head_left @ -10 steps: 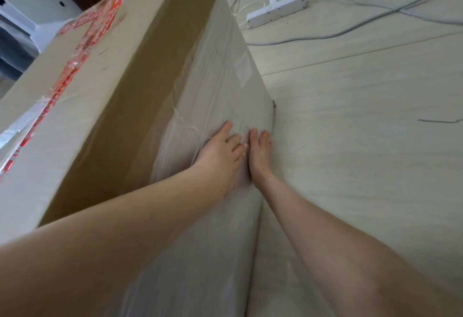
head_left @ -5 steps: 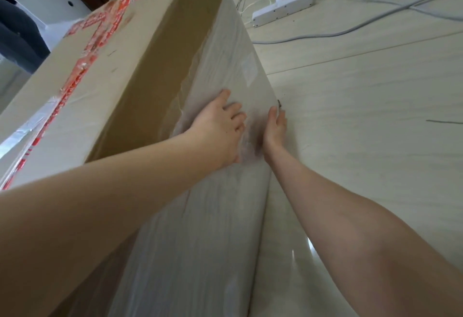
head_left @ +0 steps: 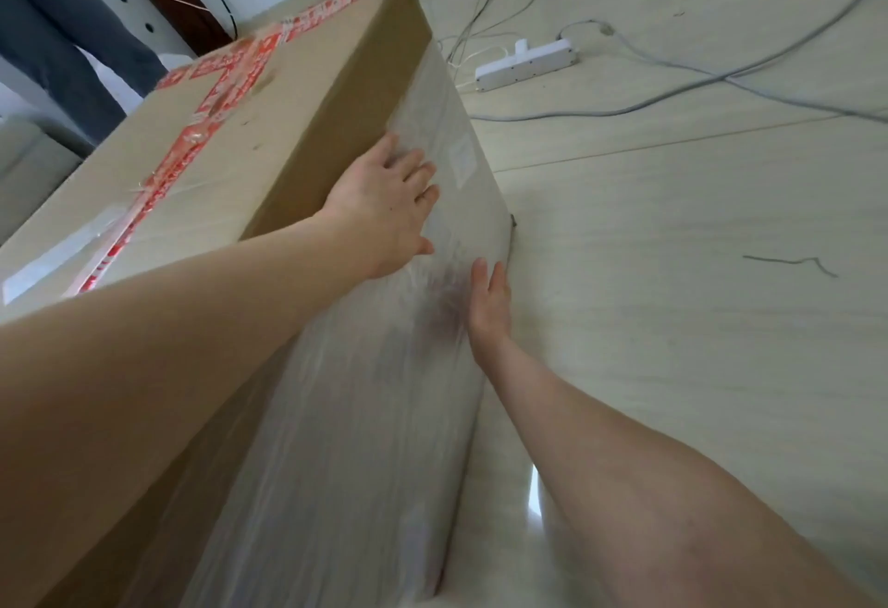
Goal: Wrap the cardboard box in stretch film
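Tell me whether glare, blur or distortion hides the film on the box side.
Head view: wide-angle bows the cardboard box edges; head view: stretch film gives a whitish sheen, readable; head view: dark shadow on film beside the right hand; head view: small glare patch on the floor near the right forearm.

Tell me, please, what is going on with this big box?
A person is wrapping a large cardboard box in stretch film on the floor. Both hands lie flat on the film covering the box's side: the left hand higher up, the right hand lower, near the bottom edge. A strip of that side above the film and the top, crossed with red tape, are bare cardboard.
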